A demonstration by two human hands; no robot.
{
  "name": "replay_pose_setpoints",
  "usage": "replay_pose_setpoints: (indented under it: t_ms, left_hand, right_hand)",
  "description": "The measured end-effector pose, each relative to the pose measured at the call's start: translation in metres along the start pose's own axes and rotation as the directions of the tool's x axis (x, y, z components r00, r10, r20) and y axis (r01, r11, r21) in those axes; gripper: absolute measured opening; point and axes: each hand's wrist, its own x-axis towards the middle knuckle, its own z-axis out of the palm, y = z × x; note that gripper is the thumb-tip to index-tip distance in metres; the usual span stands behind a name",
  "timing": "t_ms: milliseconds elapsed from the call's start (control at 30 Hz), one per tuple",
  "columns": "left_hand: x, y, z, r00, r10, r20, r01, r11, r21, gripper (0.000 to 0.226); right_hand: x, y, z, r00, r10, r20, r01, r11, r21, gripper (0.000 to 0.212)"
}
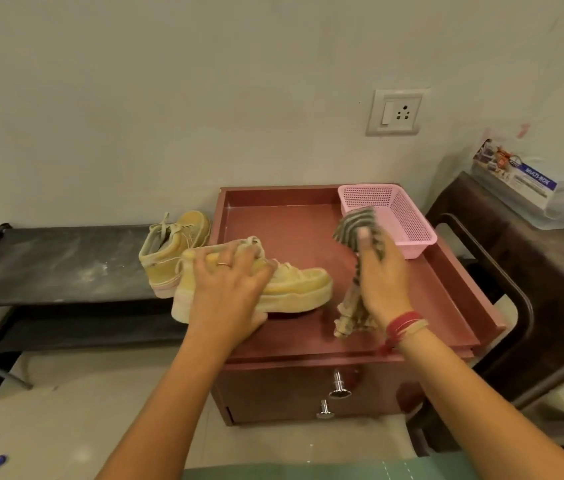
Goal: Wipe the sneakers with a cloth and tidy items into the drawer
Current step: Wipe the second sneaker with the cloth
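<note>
On the red-brown cabinet surface [412, 306], the left hand [228, 282] grips the near pale-yellow sneaker [297, 285] while the right hand [382, 271] clutches the grey striped cloth [356, 226] beside it; wiping appears underway, the far sneaker [173, 251] and shut drawer [273, 382] pending.

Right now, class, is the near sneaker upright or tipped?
Upright: the near sneaker stands on its sole on the cabinet, held by the left hand.

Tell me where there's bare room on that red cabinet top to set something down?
Bare: the back of the red cabinet top, between its rear rim, the pink basket and the near sneaker; also the front right, between the cloth and the right rim. Crowded: front left, where the left hand holds that sneaker.
</note>
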Motion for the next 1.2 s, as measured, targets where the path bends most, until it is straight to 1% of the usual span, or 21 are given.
replay_pose_setpoints:
  t_ms: [67,133,200,267,333,367,467,567,600,633,700,733,767,800,833,867,900,1000,1100,1133,1200]
  left_hand:
    - [0.002,0.009,0.004,1.000,0.018,0.003,-0.018,1.000,0.023,0.069]
    - [0.001,0.012,0.006,0.999,0.032,-0.023,-0.031,0.999,0.036,0.074]
    - [-0.005,0.010,0.004,0.999,0.042,-0.031,-0.041,0.998,0.048,0.087]
    - [-0.014,0.001,0.001,1.000,-0.026,0.001,0.025,0.998,0.050,0.105]
    - [-0.024,-0.014,-0.002,0.996,-0.080,0.027,0.079,0.997,0.022,0.111]
    - [-0.029,-0.022,-0.003,0.998,-0.050,0.025,0.050,0.999,-0.008,0.109]
    - [-0.037,-0.035,-0.003,0.998,0.067,0.008,-0.065,0.984,-0.168,0.105]
    - [-0.042,-0.041,-0.003,0.997,0.045,0.065,-0.022,0.948,-0.318,0.114]
    - [-0.044,-0.044,-0.003,0.996,0.044,0.083,-0.011,0.933,-0.360,0.118]
    - [-0.045,-0.047,-0.002,0.994,0.048,0.094,-0.007,0.920,-0.392,0.122]
    - [-0.047,-0.053,0.000,0.993,0.057,0.105,-0.008,0.906,-0.424,0.125]
    - [-0.048,-0.054,0.001,0.993,0.060,0.106,-0.010,0.905,-0.424,0.125]
    - [-0.048,-0.054,0.001,0.992,0.061,0.106,-0.011,0.907,-0.421,0.125]
    - [-0.048,-0.054,0.002,0.992,0.065,0.104,-0.016,0.908,-0.418,0.124]
    - [-0.048,-0.055,0.003,0.993,0.071,0.095,-0.025,0.907,-0.421,0.121]
    - [-0.049,-0.056,0.003,0.993,0.078,0.083,-0.034,0.900,-0.434,0.118]
    - [-0.049,-0.058,0.003,0.994,0.080,0.073,-0.038,0.892,-0.451,0.115]
    - [-0.051,-0.061,0.000,0.996,0.060,0.072,-0.019,0.880,-0.475,0.111]
    - [-0.053,-0.063,0.000,0.995,0.069,0.078,-0.024,0.879,-0.476,0.116]
    - [-0.054,-0.063,-0.001,0.995,0.066,0.076,-0.022,0.877,-0.479,0.115]
    - [-0.055,-0.063,-0.003,0.997,0.045,0.059,-0.010,0.869,-0.495,0.107]
  right_hand:
    - [-0.011,0.014,0.009,0.982,-0.084,0.168,0.119,0.970,-0.213,0.040]
    - [-0.022,0.031,0.023,0.933,-0.049,0.356,0.202,0.891,-0.407,0.057]
    - [-0.032,0.041,0.034,0.903,0.027,0.430,0.187,0.874,-0.448,0.057]
    - [-0.036,0.047,0.038,0.891,0.060,0.450,0.150,0.897,-0.417,0.055]
    - [-0.032,0.053,0.034,0.874,0.105,0.474,0.112,0.907,-0.407,0.069]
    - [-0.029,0.058,0.030,0.866,0.135,0.482,0.105,0.893,-0.438,0.076]
    - [-0.020,0.075,0.021,0.841,0.292,0.456,0.041,0.805,-0.592,0.063]
    - [-0.006,0.086,0.011,0.842,0.421,0.338,-0.085,0.722,-0.687,0.057]
    - [-0.002,0.084,0.010,0.861,0.411,0.300,-0.132,0.750,-0.648,0.055]
    - [-0.001,0.081,0.011,0.890,0.372,0.263,-0.175,0.813,-0.556,0.053]
    - [-0.010,0.063,0.018,0.938,0.277,0.207,-0.229,0.946,-0.229,0.052]
    - [-0.018,0.054,0.022,0.941,0.246,0.231,-0.229,0.968,-0.098,0.053]
    - [-0.027,0.048,0.025,0.931,0.206,0.302,-0.204,0.978,-0.041,0.053]
    - [-0.037,0.048,0.028,0.901,0.167,0.400,-0.143,0.986,-0.090,0.055]
    - [-0.045,0.051,0.030,0.864,0.146,0.482,-0.057,0.979,-0.195,0.058]
    - [-0.048,0.061,0.030,0.845,0.157,0.511,0.006,0.953,-0.303,0.062]
    - [-0.046,0.068,0.029,0.849,0.178,0.498,0.020,0.930,-0.367,0.064]
    - [-0.029,0.078,0.023,0.872,0.310,0.378,-0.136,0.897,-0.421,0.061]
    - [-0.010,0.083,0.012,0.830,0.458,0.317,-0.182,0.760,-0.624,0.053]
    - [-0.006,0.079,0.008,0.844,0.451,0.291,-0.197,0.765,-0.613,0.050]
    - [-0.001,0.058,0.000,0.912,0.350,0.216,-0.224,0.864,-0.451,0.038]
